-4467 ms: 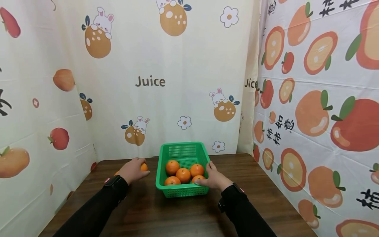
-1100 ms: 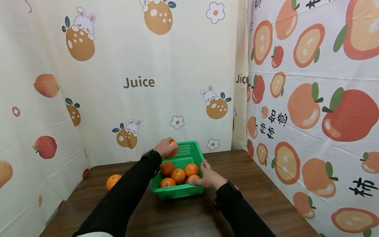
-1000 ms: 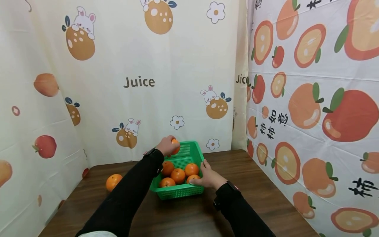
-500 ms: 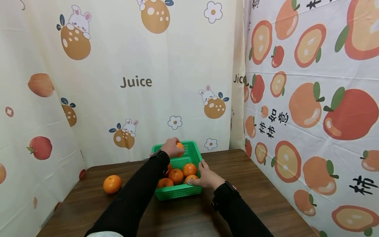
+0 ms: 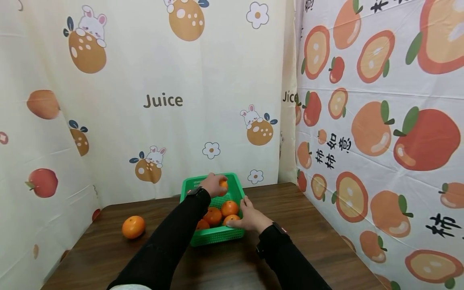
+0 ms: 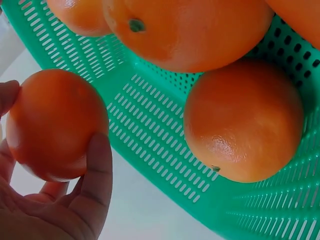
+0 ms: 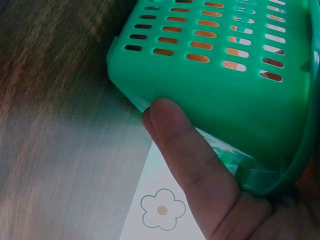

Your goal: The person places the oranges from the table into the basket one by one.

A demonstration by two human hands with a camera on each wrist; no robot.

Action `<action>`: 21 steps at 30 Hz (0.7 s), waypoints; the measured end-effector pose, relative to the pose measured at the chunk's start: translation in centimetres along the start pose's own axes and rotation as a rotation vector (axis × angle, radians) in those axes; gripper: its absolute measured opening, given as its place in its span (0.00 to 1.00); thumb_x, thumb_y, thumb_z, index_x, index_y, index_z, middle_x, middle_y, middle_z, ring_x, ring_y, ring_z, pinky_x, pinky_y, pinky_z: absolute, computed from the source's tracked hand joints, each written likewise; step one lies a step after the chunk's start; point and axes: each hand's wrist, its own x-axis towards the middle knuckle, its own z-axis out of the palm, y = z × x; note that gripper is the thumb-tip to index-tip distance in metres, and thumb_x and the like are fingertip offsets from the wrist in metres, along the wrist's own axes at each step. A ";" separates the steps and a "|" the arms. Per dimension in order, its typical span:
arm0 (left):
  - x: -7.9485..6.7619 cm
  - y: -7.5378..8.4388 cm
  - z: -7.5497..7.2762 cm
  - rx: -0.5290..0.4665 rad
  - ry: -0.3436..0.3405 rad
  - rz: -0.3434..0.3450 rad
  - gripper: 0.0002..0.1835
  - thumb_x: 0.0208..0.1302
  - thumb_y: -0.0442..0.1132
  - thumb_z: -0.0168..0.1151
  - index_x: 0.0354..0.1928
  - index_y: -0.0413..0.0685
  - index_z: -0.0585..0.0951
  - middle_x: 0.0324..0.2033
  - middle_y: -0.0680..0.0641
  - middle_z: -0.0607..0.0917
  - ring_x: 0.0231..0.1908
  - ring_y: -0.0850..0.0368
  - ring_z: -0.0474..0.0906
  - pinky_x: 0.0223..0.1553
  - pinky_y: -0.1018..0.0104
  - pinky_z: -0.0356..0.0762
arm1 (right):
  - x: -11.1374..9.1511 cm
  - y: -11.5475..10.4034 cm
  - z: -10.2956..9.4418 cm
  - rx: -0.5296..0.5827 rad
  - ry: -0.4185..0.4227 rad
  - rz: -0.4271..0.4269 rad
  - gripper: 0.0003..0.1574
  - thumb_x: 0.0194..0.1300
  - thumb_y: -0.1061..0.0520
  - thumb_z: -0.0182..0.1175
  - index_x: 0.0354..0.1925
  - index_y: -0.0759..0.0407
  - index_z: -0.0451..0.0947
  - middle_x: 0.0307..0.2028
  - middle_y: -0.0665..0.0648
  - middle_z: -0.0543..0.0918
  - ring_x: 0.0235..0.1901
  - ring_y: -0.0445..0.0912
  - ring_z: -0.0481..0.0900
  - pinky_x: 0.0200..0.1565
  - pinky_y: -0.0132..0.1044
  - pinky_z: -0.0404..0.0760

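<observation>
My left hand (image 5: 213, 184) holds an orange (image 6: 57, 125) by its sides, above the far half of the green plastic basket (image 5: 215, 237). In the left wrist view, the fingertips and thumb wrap its lower side and left edge. Several more oranges (image 5: 230, 208) lie in the near half of the basket, some partly hidden behind the left sleeve. At the basket's right side, my right hand (image 5: 251, 217) grips the wall: its thumb lies over the rim and its fingers (image 7: 172, 122) press on the outside of the slotted wall.
One loose orange (image 5: 133, 227) sits on the dark wooden table (image 5: 232, 266), left of the basket. Fruit-printed curtains (image 5: 217, 100) stand behind the table and along both sides, the back one close to the basket's far rim.
My left hand picked up an orange on the left, carried it right to the basket, and has lately moved further right and slightly down over it. The right hand keeps its hold on the basket.
</observation>
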 end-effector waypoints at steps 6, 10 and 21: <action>0.2 -0.3 0.8 0.057 -0.021 0.053 0.26 0.67 0.47 0.71 0.67 0.59 0.83 0.60 0.36 0.78 0.41 0.47 0.76 0.44 0.55 0.76 | 0.2 0.4 0.1 -0.003 0.003 0.003 0.74 0.64 0.26 0.70 0.86 0.59 0.44 0.87 0.59 0.36 0.81 0.66 0.57 0.75 0.63 0.65; 0.1 -0.4 1.0 0.059 -0.053 0.057 0.24 0.66 0.45 0.72 0.65 0.59 0.85 0.59 0.36 0.77 0.42 0.46 0.75 0.40 0.56 0.74 | 0.1 0.4 0.2 0.000 0.002 0.005 0.73 0.64 0.27 0.70 0.86 0.60 0.45 0.87 0.59 0.36 0.81 0.66 0.58 0.75 0.63 0.65; 0.0 -0.5 1.4 0.079 -0.085 0.086 0.26 0.64 0.42 0.76 0.64 0.54 0.85 0.59 0.37 0.80 0.46 0.47 0.73 0.42 0.57 0.74 | 0.0 0.2 0.1 -0.009 0.004 0.015 0.73 0.64 0.26 0.70 0.86 0.59 0.45 0.87 0.59 0.36 0.80 0.67 0.60 0.74 0.64 0.67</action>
